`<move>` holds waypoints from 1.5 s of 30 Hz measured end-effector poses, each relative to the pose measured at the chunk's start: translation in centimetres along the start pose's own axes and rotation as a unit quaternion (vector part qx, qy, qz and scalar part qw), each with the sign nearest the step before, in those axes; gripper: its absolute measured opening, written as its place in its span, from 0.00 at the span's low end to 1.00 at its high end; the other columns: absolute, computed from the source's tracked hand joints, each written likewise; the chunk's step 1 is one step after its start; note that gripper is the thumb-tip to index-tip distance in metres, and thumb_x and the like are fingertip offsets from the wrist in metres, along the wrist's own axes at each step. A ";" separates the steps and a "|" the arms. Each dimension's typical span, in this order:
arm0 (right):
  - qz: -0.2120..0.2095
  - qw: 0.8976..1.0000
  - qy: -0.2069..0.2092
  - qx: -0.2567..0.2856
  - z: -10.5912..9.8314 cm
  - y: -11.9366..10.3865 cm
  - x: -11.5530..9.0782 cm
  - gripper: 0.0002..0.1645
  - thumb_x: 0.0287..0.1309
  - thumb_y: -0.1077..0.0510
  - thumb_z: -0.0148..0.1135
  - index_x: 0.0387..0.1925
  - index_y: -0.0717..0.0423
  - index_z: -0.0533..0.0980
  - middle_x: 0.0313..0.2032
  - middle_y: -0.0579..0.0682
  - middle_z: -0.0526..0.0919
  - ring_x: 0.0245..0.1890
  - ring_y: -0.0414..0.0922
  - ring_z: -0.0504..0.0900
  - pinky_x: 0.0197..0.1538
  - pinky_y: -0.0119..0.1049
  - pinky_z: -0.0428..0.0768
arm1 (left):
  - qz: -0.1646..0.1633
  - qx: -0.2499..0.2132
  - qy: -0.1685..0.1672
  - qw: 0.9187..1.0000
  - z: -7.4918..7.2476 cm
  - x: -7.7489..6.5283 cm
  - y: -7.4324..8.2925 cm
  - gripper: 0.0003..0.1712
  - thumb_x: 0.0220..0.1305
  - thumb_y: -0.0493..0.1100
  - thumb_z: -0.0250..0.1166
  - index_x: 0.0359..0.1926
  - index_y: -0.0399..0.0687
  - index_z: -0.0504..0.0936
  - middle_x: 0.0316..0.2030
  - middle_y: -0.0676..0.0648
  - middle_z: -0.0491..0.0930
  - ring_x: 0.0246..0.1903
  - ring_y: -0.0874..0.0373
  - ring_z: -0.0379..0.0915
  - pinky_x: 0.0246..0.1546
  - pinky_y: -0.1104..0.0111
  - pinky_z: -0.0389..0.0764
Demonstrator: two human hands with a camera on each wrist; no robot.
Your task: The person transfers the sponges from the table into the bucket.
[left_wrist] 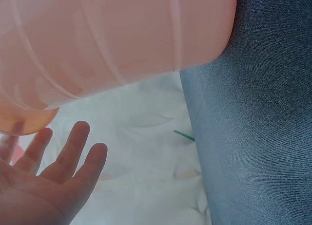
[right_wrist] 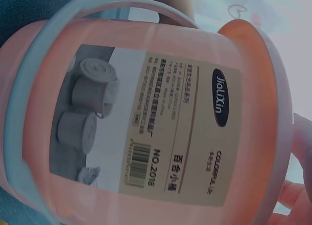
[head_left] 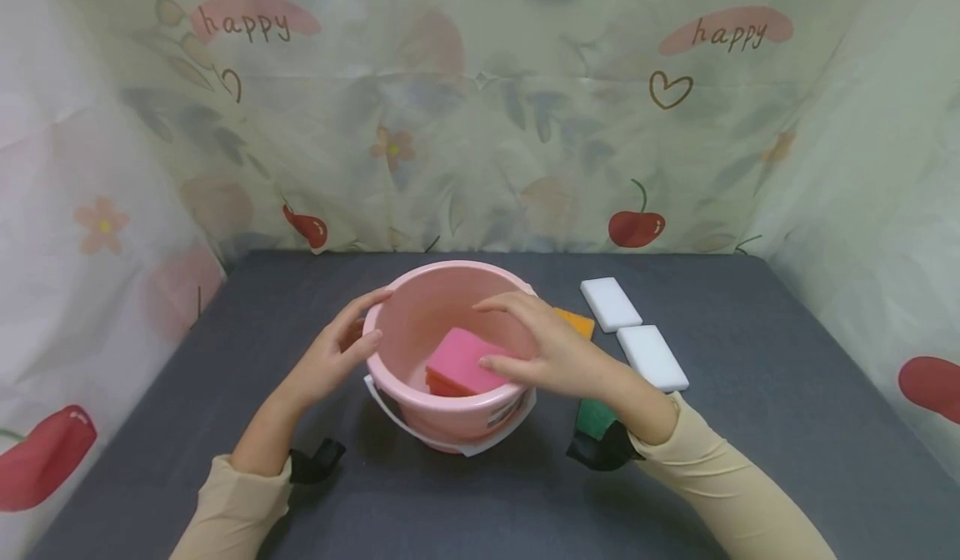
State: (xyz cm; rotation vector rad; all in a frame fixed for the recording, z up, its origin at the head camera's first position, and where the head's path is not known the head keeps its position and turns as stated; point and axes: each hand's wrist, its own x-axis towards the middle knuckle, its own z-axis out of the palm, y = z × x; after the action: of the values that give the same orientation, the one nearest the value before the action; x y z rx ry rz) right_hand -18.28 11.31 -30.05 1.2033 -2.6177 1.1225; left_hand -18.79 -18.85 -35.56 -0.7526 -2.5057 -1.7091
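Observation:
A pink bucket (head_left: 450,417) stands upright on the dark table. Inside it lies a pink sponge (head_left: 467,358), above an orange-red layer or second sponge (head_left: 446,386). My left hand (head_left: 333,353) is at the bucket's left rim, thumb and fingers spread; in the left wrist view its fingers extend loosely beside the bucket wall. Over the right rim reaches my right hand (head_left: 558,350), fingers spread above the bucket's opening and thumb close to the pink sponge. Whether that thumb touches the sponge I cannot tell. A printed label (right_wrist: 146,127) covers part of the bucket's side.
Two white sponge blocks (head_left: 611,303) lie to the right of the bucket. Behind the right hand an orange sponge (head_left: 576,322) is partly hidden, and a green piece (head_left: 595,418) shows under the right wrist. The bucket's white handle (head_left: 468,448) hangs in front. Patterned curtains surround the table.

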 end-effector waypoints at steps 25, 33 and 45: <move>0.072 0.989 0.126 -0.009 -4.2 4.2 -2.0 0.26 0.55 0.58 0.64 0.56 0.56 0.71 0.55 0.54 0.76 0.56 0.50 0.73 0.60 0.51 0.71 | -0.006 -0.007 0.000 1.000 0.0 0.0 0.0 0.31 0.66 0.38 0.52 0.69 0.50 0.57 0.66 0.38 0.59 0.50 0.53 0.72 0.41 0.73 0.79; 0.138 0.984 0.113 0.002 -4.6 7.7 -2.2 0.27 0.59 0.54 0.61 0.59 0.55 0.68 0.58 0.57 0.73 0.58 0.54 0.72 0.61 0.54 0.69 | -0.006 -0.006 -0.001 1.000 0.0 0.0 -0.1 0.31 0.66 0.38 0.52 0.69 0.50 0.56 0.66 0.39 0.59 0.51 0.56 0.72 0.42 0.74 0.78; 0.195 0.980 0.022 0.018 -3.8 12.4 -2.6 0.43 0.51 0.48 0.67 0.65 0.55 0.60 0.63 0.60 0.66 0.64 0.60 0.63 0.63 0.59 0.63 | -0.006 -0.008 -0.002 1.000 0.1 -0.1 0.0 0.31 0.66 0.38 0.51 0.69 0.51 0.56 0.67 0.40 0.58 0.53 0.46 0.70 0.43 0.74 0.78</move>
State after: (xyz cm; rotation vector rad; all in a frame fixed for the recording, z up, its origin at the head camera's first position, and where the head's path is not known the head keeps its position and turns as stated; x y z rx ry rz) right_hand -25.81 20.81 -35.48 0.6723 -2.8865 1.2348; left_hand -18.69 -18.83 -35.63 -0.7430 -2.5067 -1.7366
